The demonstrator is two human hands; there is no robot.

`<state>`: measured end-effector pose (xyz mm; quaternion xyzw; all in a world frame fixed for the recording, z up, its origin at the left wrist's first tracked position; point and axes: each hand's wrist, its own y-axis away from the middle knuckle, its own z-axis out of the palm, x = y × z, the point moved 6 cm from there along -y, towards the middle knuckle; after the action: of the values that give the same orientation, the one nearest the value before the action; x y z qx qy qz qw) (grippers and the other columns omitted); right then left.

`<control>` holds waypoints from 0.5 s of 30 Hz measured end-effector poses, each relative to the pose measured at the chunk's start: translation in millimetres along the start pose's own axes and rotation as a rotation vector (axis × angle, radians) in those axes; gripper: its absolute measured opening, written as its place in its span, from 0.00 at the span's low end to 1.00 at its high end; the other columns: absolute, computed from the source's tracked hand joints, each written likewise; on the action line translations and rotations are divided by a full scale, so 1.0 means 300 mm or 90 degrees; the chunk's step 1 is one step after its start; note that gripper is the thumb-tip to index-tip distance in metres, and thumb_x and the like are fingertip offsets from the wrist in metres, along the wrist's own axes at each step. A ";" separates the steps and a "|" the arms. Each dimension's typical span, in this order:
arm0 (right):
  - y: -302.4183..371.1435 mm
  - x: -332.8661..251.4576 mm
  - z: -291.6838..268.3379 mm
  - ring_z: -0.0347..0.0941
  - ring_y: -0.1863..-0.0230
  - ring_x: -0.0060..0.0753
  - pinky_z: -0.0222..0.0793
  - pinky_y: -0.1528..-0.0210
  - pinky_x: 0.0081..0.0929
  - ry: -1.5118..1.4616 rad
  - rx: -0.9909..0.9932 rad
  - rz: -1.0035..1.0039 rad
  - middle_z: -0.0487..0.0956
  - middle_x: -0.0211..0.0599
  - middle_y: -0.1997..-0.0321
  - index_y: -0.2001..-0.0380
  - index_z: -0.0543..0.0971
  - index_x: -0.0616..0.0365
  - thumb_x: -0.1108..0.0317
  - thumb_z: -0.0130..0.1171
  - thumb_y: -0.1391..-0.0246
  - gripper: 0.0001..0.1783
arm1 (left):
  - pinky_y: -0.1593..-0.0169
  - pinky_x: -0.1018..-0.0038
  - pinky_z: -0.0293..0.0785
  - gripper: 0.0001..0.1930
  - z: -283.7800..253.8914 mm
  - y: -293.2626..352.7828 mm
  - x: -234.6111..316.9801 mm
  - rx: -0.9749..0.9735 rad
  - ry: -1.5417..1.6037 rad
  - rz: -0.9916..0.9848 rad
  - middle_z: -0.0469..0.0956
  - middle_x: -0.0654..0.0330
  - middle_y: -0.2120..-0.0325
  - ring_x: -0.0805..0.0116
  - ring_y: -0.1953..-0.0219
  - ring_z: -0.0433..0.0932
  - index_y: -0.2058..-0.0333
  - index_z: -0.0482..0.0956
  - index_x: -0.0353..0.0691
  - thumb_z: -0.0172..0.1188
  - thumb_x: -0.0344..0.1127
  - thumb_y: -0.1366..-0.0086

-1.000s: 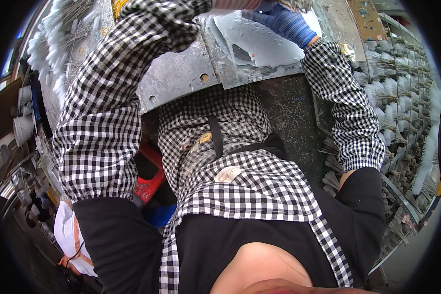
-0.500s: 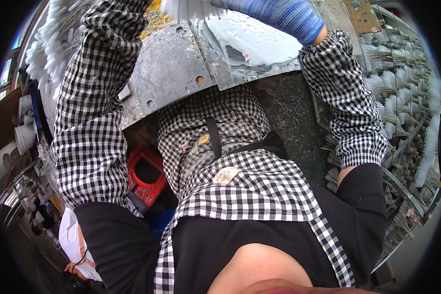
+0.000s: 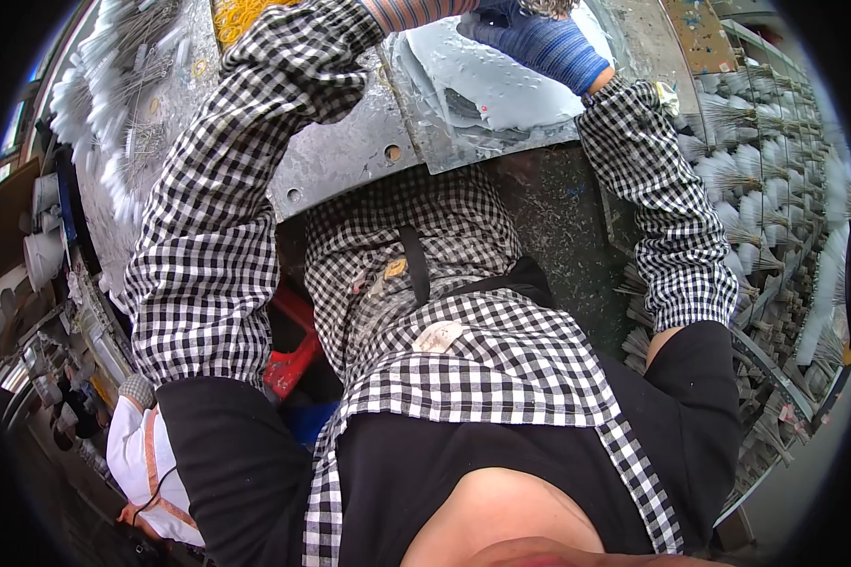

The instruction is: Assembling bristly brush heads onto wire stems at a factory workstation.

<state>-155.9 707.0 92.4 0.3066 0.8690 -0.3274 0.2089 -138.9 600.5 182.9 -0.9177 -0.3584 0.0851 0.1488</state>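
Note:
My left hand (image 3: pixel 416 11), in a striped orange and blue-grey glove, reaches right along the top edge of the view; its fingers are not clearly visible. My right hand (image 3: pixel 544 47), in a blue knitted glove, is bent around something at the top edge. A grey, wiry-looking end (image 3: pixel 548 8) shows there, too cut off to name. Both hands are close together above a metal plate spread with thick white paste (image 3: pixel 520 99). To the left lies a bare metal plate (image 3: pixel 340 151) with round holes.
Yellow bands (image 3: pixel 241 21) are heaped at the far left of the bench. White bristle bundles with wire ends (image 3: pixel 113 85) lie on the left, and more bristle bundles (image 3: pixel 761 208) fill a rack on the right. A red plastic stool (image 3: pixel 298 345) stands below; a person in white (image 3: pixel 151 463) is behind.
My left arm has swung right, bringing the left hand next to the right. The white bristle bundle seen at the top edge is no longer there. More yellow bands show.

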 end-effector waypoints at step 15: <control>0.016 0.046 0.069 0.78 0.60 0.46 0.73 0.54 0.44 0.141 -0.039 0.010 0.81 0.41 0.65 0.71 0.83 0.54 0.61 0.66 0.52 0.09 | 0.57 0.56 0.77 0.18 0.069 0.016 -0.019 0.037 0.117 -0.026 0.82 0.60 0.62 0.52 0.58 0.82 0.54 0.79 0.56 0.68 0.36 0.45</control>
<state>-159.4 700.9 68.1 0.3412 0.8940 -0.2630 0.1233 -145.5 597.6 162.2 -0.9094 -0.3595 0.0078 0.2091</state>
